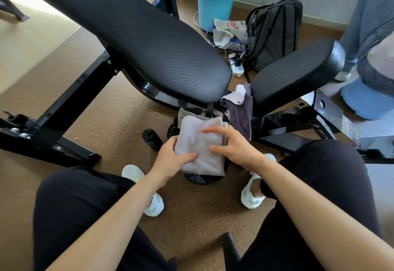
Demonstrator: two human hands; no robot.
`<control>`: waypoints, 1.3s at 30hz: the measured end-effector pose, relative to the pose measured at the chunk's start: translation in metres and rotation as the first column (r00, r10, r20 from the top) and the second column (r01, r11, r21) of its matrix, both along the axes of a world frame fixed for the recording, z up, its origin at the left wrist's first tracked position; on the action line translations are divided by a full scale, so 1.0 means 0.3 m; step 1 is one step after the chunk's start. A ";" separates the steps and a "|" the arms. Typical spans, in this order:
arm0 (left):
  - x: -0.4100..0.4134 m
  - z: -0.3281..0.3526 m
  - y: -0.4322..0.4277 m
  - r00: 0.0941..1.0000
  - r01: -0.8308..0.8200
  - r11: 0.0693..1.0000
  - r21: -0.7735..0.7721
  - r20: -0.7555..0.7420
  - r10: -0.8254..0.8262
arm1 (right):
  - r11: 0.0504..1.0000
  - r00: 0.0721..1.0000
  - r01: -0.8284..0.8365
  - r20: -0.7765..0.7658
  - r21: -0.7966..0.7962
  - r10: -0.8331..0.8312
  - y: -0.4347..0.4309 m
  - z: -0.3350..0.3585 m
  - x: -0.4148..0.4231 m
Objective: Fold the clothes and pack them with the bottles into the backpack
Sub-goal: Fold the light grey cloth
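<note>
A folded pale lilac garment (199, 142) lies on top of a dark backpack (201, 178) that stands on the floor between my feet. My left hand (170, 160) grips the garment's left edge, thumb on top. My right hand (234, 145) rests on its right side with fingers spread. A dark green bottle (151, 139) stands on the floor just left of the backpack. More clothes, a purple piece (242, 113) and a white one (237, 95), hang in the gap between the bench pads behind it.
A black weight bench (149, 42) with a separate seat pad (296, 72) spans the scene above the bag. A grey backpack (275, 34), a blue bucket (213, 4), a plastic bag and a power strip (236, 67) sit by the wall. Another person's legs (366, 36) are at right.
</note>
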State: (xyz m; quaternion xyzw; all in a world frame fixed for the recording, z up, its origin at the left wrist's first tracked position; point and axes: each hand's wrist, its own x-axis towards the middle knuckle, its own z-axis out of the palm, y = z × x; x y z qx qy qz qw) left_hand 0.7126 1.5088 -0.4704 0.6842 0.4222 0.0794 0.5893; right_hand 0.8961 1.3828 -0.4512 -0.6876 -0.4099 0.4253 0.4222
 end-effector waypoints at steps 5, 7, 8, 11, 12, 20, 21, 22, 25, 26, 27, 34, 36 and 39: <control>-0.016 -0.017 -0.001 0.993 0.113 0.947 0.302 -0.066 -0.098 | 0.981 1.000 -0.003 -0.012 -0.194 0.001 0.002 -0.022 -0.008; -0.017 -0.007 -0.015 0.991 0.131 0.858 0.497 -0.095 -0.097 | 0.975 0.990 0.015 -0.130 -0.222 -0.044 0.004 -0.019 -0.021; -0.018 -0.001 -0.021 0.991 0.134 0.784 0.606 -0.096 -0.096 | 0.975 0.972 0.020 -0.224 -0.223 -0.072 0.004 -0.010 -0.030; -0.014 0.009 -0.035 0.986 0.158 0.473 0.867 -0.112 -0.125 | 0.978 0.844 0.045 -0.516 -0.206 -0.147 0.007 0.031 -0.051; -0.010 0.014 -0.040 0.986 0.148 0.383 0.912 -0.104 -0.133 | 0.977 0.790 0.067 -0.588 -0.201 -0.175 0.007 0.035 -0.054; 0.005 0.039 -0.073 0.868 0.170 0.324 0.931 0.015 -0.497 | 0.951 0.671 0.199 -0.674 -0.238 -0.309 0.011 0.011 -0.058; 0.001 0.039 -0.074 0.852 0.187 0.394 0.900 0.051 -0.522 | 0.941 0.689 0.241 -0.640 -0.239 -0.340 0.011 0.008 -0.059; -0.002 0.041 -0.080 0.845 0.175 0.510 0.842 0.137 -0.517 | 0.927 0.709 0.284 -0.597 -0.245 -0.375 0.012 0.004 -0.058; 0.002 0.079 -0.097 0.893 -0.054 0.935 0.350 0.436 -0.111 | 0.909 0.765 0.344 -0.491 -0.235 -0.416 0.019 0.005 -0.059; 0.007 0.088 -0.089 0.902 -0.154 0.973 0.170 0.427 0.068 | 0.915 0.779 0.336 -0.481 -0.224 -0.403 0.021 0.008 -0.061; 0.010 0.084 -0.073 0.907 -0.225 0.973 0.044 0.375 0.192 | 0.923 0.789 0.320 -0.479 -0.213 -0.384 0.022 0.013 -0.065; 0.022 0.062 -0.087 0.979 0.014 0.940 -0.341 0.194 0.056 | 0.951 0.763 0.291 -0.574 -0.108 -0.298 0.025 -0.009 -0.081; 0.028 0.043 -0.099 0.983 0.056 0.944 -0.325 0.183 0.005 | 0.945 0.771 0.312 -0.556 -0.093 -0.310 0.023 -0.019 -0.084; 0.030 0.027 -0.088 0.994 0.051 0.951 -0.303 0.109 -0.018 | 0.945 0.790 0.310 -0.524 -0.107 -0.318 0.020 -0.038 -0.094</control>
